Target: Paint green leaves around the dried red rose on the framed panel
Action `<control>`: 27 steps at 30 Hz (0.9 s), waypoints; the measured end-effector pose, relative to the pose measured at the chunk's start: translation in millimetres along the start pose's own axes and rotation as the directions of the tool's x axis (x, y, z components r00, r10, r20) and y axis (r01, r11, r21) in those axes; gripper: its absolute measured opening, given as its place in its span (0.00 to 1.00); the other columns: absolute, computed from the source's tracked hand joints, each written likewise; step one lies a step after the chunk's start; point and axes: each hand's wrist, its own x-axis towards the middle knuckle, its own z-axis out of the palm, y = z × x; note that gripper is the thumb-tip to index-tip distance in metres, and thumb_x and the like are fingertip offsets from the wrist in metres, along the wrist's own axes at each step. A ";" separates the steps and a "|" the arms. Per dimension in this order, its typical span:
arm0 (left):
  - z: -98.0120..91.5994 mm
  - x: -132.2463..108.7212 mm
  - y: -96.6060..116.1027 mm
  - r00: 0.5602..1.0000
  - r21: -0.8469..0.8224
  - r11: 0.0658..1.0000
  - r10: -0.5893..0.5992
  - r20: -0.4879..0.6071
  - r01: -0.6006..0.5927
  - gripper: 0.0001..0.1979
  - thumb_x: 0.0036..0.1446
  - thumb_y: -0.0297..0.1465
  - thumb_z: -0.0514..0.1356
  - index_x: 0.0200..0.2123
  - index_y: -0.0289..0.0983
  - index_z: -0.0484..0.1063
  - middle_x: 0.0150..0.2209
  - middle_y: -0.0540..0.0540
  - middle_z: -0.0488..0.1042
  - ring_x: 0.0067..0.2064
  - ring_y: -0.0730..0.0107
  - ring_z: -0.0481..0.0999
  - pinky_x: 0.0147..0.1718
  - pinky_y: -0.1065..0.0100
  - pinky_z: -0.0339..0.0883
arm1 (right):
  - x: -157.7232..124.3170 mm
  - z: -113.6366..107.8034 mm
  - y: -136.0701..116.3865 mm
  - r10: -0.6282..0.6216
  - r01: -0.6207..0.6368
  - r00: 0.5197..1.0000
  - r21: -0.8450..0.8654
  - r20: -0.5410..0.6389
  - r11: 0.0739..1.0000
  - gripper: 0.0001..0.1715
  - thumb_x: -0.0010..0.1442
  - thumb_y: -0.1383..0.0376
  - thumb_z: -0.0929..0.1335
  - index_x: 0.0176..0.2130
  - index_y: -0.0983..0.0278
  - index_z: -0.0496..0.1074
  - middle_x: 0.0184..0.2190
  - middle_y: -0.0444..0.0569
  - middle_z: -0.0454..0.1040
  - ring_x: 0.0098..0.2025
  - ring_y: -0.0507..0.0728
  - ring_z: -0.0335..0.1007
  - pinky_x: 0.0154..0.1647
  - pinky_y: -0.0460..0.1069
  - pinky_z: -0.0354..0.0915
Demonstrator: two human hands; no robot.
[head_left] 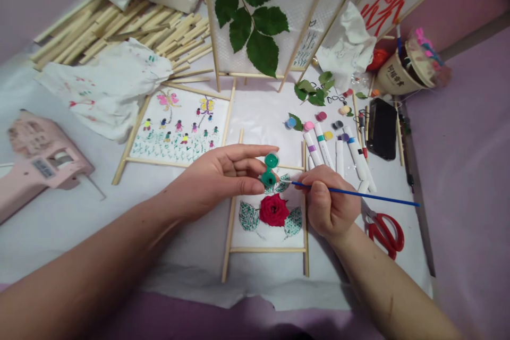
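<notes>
My left hand (pixel 217 178) pinches a small green paint pot (pixel 269 178) between its fingers and thumb, with the pot's green lid (pixel 271 160) hinged open above it. My right hand (pixel 329 202) grips a thin blue paintbrush (pixel 354 193), and its white tip reaches toward the pot. Below both hands lies a wooden-framed panel (pixel 266 249) painted with a red rose (pixel 274 210) and green leaves. The hands and pot hide its upper part.
Several white paint tubes (pixel 319 146) and small paint pots lie right of the rose panel. Red-handled scissors (pixel 384 235) sit at lower right. A pink glue gun (pixel 43 162) lies at left. Bamboo sticks (pixel 119 32) are piled behind a painted panel (pixel 179 127).
</notes>
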 end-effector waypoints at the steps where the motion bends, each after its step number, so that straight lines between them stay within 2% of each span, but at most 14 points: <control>1: 0.1 0.0 0.0 1.000 -0.001 1.000 0.003 0.001 -0.003 0.23 0.48 0.25 0.77 0.48 0.50 0.85 0.36 0.53 0.80 0.40 0.76 0.80 0.42 0.77 0.74 | 0.4 -0.1 -0.1 -0.003 0.003 1.000 -0.008 0.002 1.000 0.10 0.67 0.72 0.64 0.40 0.61 0.74 0.29 0.46 0.76 0.31 0.55 0.74 0.31 0.52 0.69; 15: 0.3 -0.2 0.3 1.000 0.012 1.000 0.004 0.001 -0.004 0.23 0.49 0.25 0.76 0.47 0.52 0.85 0.36 0.54 0.81 0.40 0.78 0.80 0.41 0.79 0.73 | 5.0 -0.9 -2.4 -0.007 0.008 0.999 -0.035 0.033 0.999 0.09 0.67 0.72 0.64 0.38 0.62 0.73 0.29 0.46 0.76 0.30 0.54 0.73 0.31 0.51 0.68; 27: 0.1 -0.8 1.2 1.000 0.037 0.999 -0.004 -0.007 0.005 0.23 0.49 0.26 0.77 0.48 0.52 0.85 0.36 0.53 0.80 0.39 0.77 0.80 0.43 0.77 0.74 | 5.2 -1.4 -2.7 -0.018 0.019 0.999 -0.032 0.036 0.999 0.10 0.67 0.72 0.64 0.37 0.61 0.73 0.27 0.45 0.75 0.29 0.54 0.72 0.30 0.51 0.68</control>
